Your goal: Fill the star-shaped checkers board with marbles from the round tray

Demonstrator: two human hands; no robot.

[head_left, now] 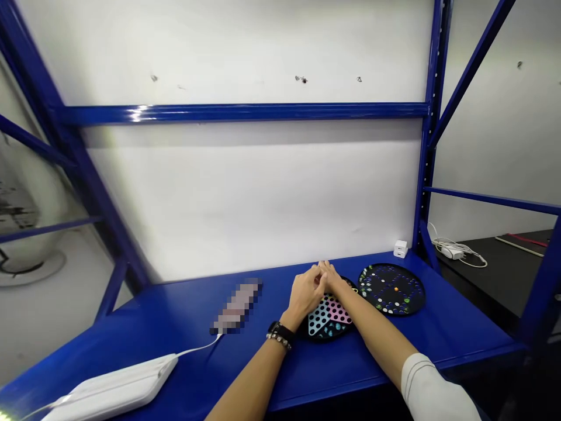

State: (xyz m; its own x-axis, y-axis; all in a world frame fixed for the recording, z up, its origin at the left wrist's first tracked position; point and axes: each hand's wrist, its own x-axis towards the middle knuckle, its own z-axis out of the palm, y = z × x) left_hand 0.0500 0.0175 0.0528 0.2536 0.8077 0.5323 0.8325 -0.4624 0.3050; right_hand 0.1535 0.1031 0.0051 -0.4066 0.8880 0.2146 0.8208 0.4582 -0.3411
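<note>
Grip pressed together: left hand [304, 296], right hand [336, 282] meeting over star-shaped Chinese checkers board [328, 318]; contents hidden.

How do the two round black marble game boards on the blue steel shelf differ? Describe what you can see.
The left round black board shows pastel pink and blue star points, while the right round black board is dark throughout. The left board lies partly under the person's left hand and right hand, whereas the right board is uncovered. Both are round and lie flat on the blue steel shelf.
</note>
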